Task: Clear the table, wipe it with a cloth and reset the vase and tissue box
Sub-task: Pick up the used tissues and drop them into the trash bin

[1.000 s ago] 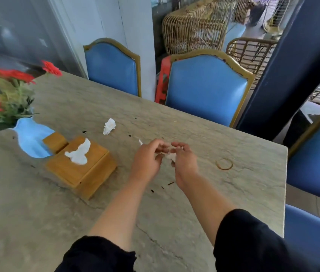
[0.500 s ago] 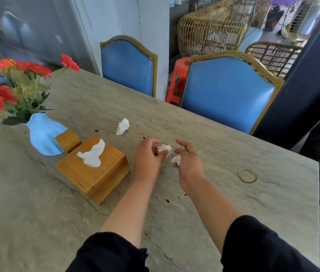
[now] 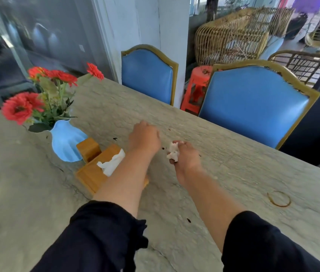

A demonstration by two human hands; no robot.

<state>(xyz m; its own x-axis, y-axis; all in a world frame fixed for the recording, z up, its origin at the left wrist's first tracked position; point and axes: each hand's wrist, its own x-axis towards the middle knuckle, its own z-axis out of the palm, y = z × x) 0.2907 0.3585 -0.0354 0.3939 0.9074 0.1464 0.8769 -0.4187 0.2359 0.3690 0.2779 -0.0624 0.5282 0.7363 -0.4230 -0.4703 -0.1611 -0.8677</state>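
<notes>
Clutching tissue scraps (image 3: 173,152), right hand (image 3: 184,160); left hand (image 3: 145,137) grip unclear, both mid-table (image 3: 233,173)

The left hand (image 3: 145,136) shows only its back, so its fingers and anything under them are hidden. The left forearm covers the near right part of the tissue box (image 3: 94,173). The worktop (image 3: 233,173) runs off the left and bottom edges, and the whole view is motion-blurred

On the table (image 3: 233,173) I see the vase (image 3: 65,144) far left, tissue box (image 3: 94,173) just right of it, chairs (image 3: 253,107) behind.
</notes>
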